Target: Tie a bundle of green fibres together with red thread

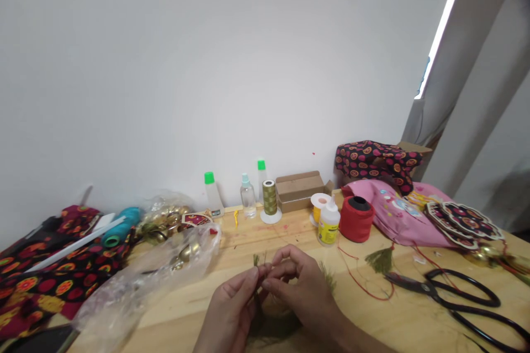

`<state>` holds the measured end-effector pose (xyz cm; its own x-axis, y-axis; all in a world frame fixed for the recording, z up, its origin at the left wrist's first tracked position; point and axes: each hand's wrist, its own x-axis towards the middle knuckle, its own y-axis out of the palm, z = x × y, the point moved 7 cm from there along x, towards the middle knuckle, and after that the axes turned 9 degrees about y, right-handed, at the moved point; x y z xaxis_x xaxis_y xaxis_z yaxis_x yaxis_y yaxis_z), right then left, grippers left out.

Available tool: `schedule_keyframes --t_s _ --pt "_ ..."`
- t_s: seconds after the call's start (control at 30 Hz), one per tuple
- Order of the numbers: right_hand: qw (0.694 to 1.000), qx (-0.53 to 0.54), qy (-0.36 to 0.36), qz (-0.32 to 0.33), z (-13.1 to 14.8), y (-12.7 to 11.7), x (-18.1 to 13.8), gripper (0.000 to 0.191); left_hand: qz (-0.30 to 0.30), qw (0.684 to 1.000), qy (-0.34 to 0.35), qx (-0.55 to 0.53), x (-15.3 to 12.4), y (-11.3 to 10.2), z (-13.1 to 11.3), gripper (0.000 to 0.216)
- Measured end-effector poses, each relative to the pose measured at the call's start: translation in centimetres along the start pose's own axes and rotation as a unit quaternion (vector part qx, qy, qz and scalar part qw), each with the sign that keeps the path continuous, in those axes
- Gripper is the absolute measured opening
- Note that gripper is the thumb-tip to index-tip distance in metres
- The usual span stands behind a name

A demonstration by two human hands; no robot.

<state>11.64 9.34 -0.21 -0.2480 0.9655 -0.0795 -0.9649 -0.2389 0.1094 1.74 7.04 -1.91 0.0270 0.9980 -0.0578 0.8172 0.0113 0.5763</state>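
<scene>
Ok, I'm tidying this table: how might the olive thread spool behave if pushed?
The olive thread spool might wobble if pushed near its top, since it stands tall and narrow. The wide white disc under it probably resists tipping. Knocked over, it could roll, as its sides look round.

Pale wall [248, 66]; bright slit [441, 32], perhaps a window.

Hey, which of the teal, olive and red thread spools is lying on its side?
The teal spool at left, by the dark patterned cloth, its hollow end facing the camera. The olive spool and red spool both stand upright.
</scene>
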Motion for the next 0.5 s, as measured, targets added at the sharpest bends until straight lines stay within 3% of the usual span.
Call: schedule_keyframes --t_s 0.5 --pt "0.999 -0.006 0.039 0.032 -0.9 0.29 0.25 0.026 -0.013 0.999 -0.016 -0.032 -0.04 -0.35 0.26 0.02"
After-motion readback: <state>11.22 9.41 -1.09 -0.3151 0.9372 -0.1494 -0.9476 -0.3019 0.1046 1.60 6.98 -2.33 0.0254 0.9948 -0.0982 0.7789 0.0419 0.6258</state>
